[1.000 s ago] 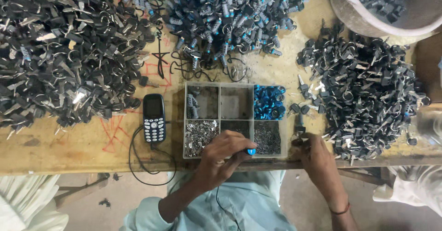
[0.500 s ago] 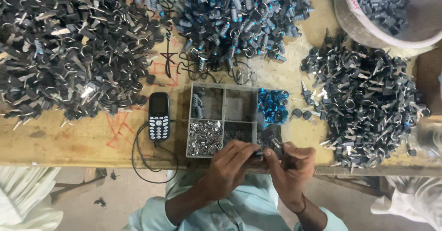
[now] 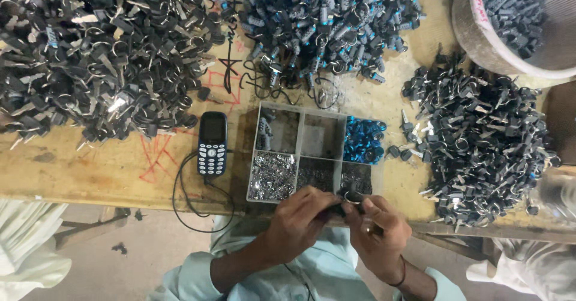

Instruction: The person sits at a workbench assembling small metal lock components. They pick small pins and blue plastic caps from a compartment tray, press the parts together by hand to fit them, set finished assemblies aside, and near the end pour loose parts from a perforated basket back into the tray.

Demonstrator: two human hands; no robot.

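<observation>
We hold both hands together at the near edge of the workbench (image 3: 90, 175), just below the compartment tray (image 3: 300, 138). Our left hand (image 3: 300, 223) and right hand (image 3: 378, 232) pinch a small dark part (image 3: 343, 208) between closed fingertips; its exact shape is too small to tell. A blue keypad phone (image 3: 212, 143) lies left of the tray. Heaps of dark keys (image 3: 486, 145) lie at right.

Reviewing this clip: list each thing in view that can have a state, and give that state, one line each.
left hand: pinching a small dark part against the right hand
right hand: gripping the same small dark part
compartment tray: open, most sections filled
mobile phone: face up, screen dark, cable attached
white tub: partly filled with dark parts
</observation>
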